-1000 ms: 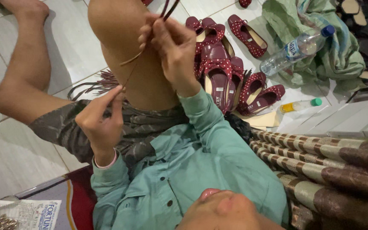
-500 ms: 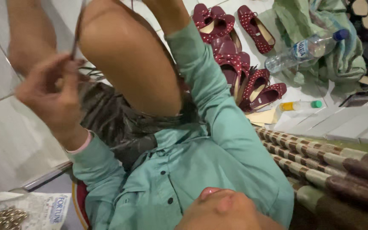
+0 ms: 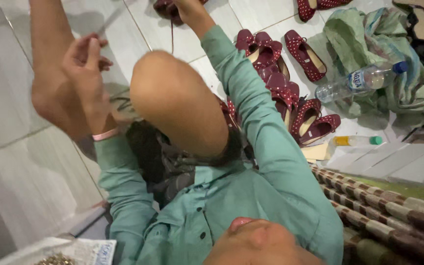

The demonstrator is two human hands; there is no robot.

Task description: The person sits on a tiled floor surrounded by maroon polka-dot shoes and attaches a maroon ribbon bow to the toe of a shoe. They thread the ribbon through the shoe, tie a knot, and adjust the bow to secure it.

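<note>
mid-pull on a stitch: left hand (image 3: 87, 61) at upper left pinches a thin cord (image 3: 105, 22) taut, right hand (image 3: 188, 9) at top centre closed on a dark red shoe (image 3: 165, 7), so next likely calls for steady tension

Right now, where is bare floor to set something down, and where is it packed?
Bare tile lies left of the left hand, and a smaller patch sits between the right hand and the top red shoe. It is crowded on the right: red dotted shoes, a water bottle, a green cloth and a small glue bottle.
</note>
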